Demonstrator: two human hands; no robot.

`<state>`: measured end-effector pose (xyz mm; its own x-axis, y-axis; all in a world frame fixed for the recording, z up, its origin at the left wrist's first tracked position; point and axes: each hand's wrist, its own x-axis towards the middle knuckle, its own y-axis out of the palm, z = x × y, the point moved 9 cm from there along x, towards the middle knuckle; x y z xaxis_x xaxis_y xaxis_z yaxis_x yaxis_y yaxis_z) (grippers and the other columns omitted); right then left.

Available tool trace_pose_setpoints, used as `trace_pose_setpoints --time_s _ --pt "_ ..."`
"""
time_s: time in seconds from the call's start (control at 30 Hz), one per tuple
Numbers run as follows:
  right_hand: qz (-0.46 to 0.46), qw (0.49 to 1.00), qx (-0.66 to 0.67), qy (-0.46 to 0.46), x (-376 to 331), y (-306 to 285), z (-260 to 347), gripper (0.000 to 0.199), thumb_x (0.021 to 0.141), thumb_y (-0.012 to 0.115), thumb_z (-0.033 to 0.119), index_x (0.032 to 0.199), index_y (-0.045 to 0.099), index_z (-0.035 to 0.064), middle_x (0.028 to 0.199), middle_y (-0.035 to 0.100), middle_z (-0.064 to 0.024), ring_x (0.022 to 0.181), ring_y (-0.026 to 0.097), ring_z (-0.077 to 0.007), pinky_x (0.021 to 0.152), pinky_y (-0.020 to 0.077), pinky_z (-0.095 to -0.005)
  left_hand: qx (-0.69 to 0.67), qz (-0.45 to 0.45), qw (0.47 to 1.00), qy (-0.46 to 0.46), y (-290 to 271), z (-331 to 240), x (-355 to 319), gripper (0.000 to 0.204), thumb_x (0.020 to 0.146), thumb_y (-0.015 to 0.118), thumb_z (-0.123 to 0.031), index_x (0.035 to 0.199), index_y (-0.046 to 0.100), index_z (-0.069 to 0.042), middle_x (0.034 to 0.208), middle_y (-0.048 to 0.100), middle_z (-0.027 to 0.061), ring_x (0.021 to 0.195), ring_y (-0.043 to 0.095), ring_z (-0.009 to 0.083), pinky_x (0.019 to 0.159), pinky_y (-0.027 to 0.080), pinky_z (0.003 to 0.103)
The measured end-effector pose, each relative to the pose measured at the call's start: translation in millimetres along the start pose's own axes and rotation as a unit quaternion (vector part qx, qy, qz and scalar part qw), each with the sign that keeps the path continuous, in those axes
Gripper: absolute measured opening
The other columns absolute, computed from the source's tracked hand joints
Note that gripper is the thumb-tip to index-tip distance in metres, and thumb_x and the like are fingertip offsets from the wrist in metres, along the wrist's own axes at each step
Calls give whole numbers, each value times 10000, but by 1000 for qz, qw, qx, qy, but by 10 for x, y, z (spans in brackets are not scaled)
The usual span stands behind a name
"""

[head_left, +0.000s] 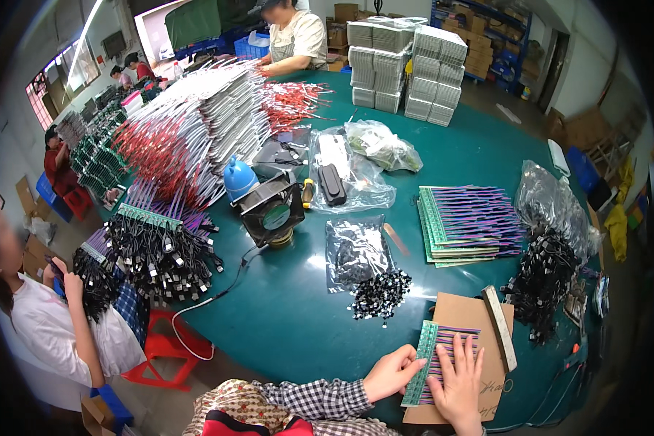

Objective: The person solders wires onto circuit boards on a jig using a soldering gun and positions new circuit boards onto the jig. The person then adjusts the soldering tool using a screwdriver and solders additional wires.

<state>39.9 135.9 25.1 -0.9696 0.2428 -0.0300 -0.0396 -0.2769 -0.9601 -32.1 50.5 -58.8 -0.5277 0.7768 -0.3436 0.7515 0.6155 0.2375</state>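
Two bare hands meet over a green circuit board [423, 349] at the near edge of the tabletop [291, 312]. The board lies on a flat sheet of brown cardboard [454, 305], its purple and dark wires [463, 331] running off to the right. The left hand [394, 375] is half curled, thumb and forefinger touching the board's left edge; whether it pinches the board, I cannot tell. The right hand [456, 378] is open and flat, palm down, fingers spread across the wires, with nothing in its grasp. A pale bar [499, 328] lies slanted along the right side of the cardboard.

Beyond the left hand is a small heap of black connectors [380, 294], touching a clear bag [352, 243]. A stack of wired boards [434, 225] sits farther back, and a tangle of black cables [541, 280] lies to its right. Farther left, a black fan [272, 212] stands near large bundles of white and red wires [196, 131].
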Motion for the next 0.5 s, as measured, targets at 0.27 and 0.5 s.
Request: trace_pose_setpoints --time_s 0.27,0.5 --pt "-28 999 -12 -33 -34 -39 59 508 894 497 321 1360 472 119 1507 277 -161 1406 195 -384 1133 88 -556 -12 4 1000 4 21 59 47 275 947 566 -316 868 463 -74 589 490 -18 430 479 61 367 422 217" --pt "-92 994 13 -59 -156 21 -119 487 874 538 320 1314 522 111 1475 320 -189 1386 227 -406 1115 102 -587 -30 26 999 12 52 76 31 306 929 583 -372 868 493 -85 629 505 -8 479 524 72 402 457 217"
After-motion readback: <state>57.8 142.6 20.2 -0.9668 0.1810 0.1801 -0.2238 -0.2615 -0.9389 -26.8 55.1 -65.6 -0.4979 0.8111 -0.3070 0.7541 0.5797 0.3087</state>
